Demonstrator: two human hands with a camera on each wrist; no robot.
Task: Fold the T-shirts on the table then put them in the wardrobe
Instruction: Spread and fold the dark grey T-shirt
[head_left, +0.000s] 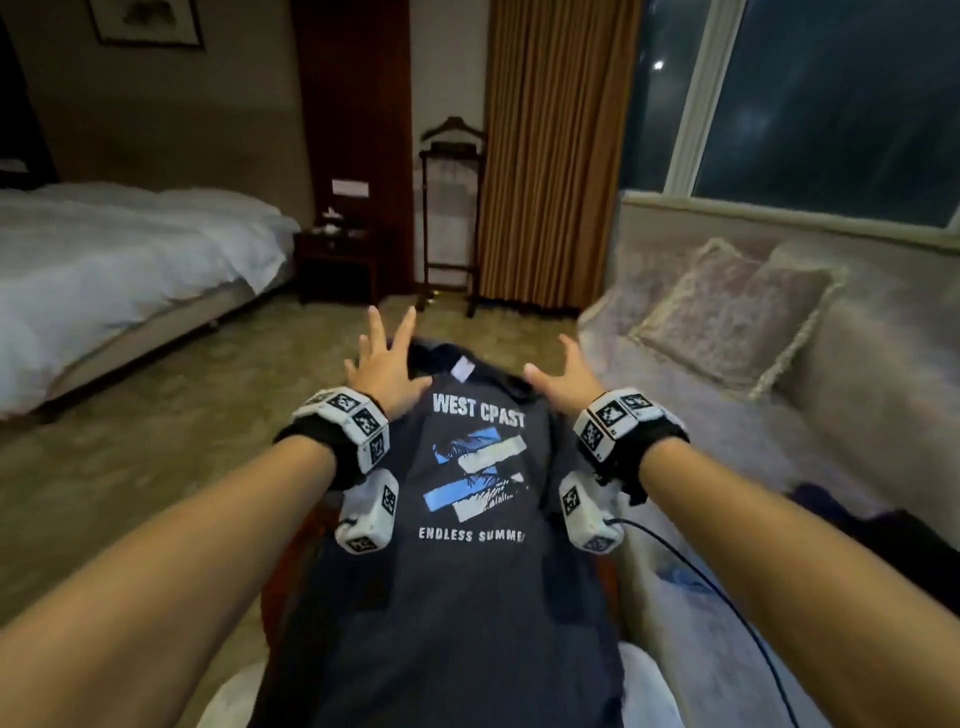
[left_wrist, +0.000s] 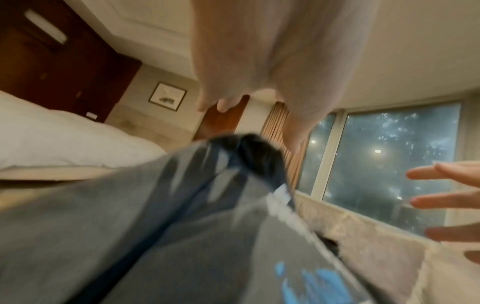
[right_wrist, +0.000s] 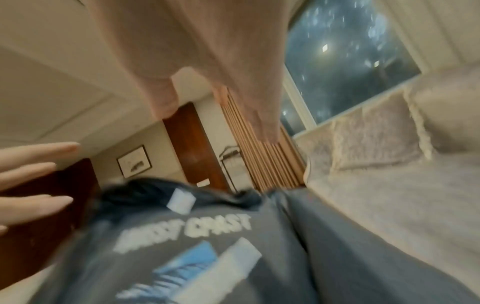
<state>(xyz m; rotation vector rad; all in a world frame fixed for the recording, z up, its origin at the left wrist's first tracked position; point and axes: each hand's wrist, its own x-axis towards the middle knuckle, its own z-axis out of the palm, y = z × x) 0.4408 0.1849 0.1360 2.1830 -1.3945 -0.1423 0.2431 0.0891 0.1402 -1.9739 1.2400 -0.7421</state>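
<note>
With both hands, left (head_left: 387, 364) and right (head_left: 566, 376), spread flat, we judge the T-shirt (head_left: 467, 597) light and limp; grip its far-edge shoulders.

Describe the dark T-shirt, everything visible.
The T-shirt is dark grey, soft knit by its look, lying print-up and lengthwise away from the person, both sides already folded in to a narrow strip. The chest print reads WEST COAST over blue and white bars, with ENDLESS SUMMER below. A white neck label shows at the far collar. The left hand and right hand, fingers spread, are at the shoulders; contact is unclear. The near end drapes toward the person.
</note>
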